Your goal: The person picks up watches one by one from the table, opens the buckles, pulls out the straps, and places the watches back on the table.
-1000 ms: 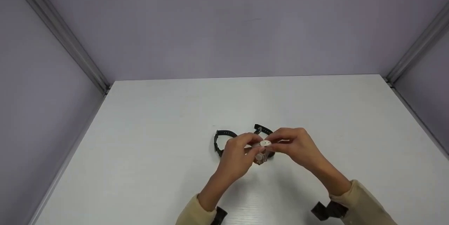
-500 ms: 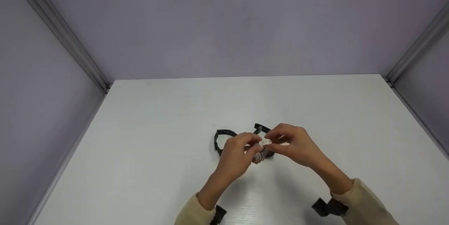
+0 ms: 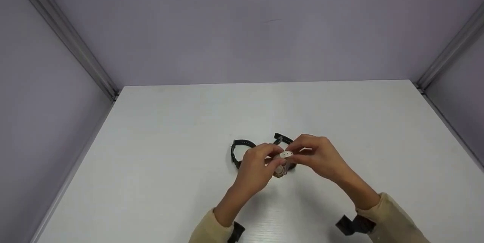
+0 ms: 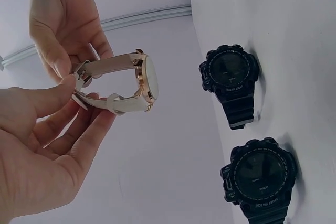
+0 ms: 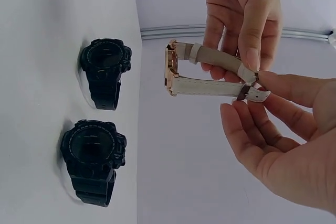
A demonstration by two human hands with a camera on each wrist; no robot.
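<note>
White table (image 3: 159, 152), grey-lilac booth walls (image 3: 242, 27) on three sides, metal rails (image 3: 64, 35) in the corners.

Two black sport watches on the table, faces up, close together, not touching. Head view: one (image 3: 237, 151) sticks out left of the hands, the other (image 3: 281, 139) shows behind them, both partly hidden. Left wrist view shows both in full: (image 4: 230, 80) and (image 4: 261, 178). Right wrist view too: (image 5: 105, 69) and (image 5: 93, 158).

Both hands are together over mid-table, above the black watches, on one beige-strap watch (image 3: 283, 161) with a rose-gold case. It is held clear of the table, well apart from the black pair.

Left hand (image 3: 254, 167): thumb and forefinger pinch the strap at the buckle end (image 4: 80, 80); remaining fingers curl under the strap loop (image 4: 115, 103). Seen from the right wrist, it is the hand coming from the top (image 5: 241, 19).

Right hand (image 3: 319, 158): thumb and forefinger pinch the strap tip at the buckle (image 5: 252, 92), other fingers relaxed below. Seen from the left wrist, it is the hand at top (image 4: 63, 19).

Strap is looped round, both ends meeting at the buckle between the two pinches. Case (image 5: 171, 74) points toward the table side; dial itself not readable.

Beige sleeves (image 3: 393, 220) on both forearms, black wrist mounts (image 3: 353, 225) at the cuffs.
</note>
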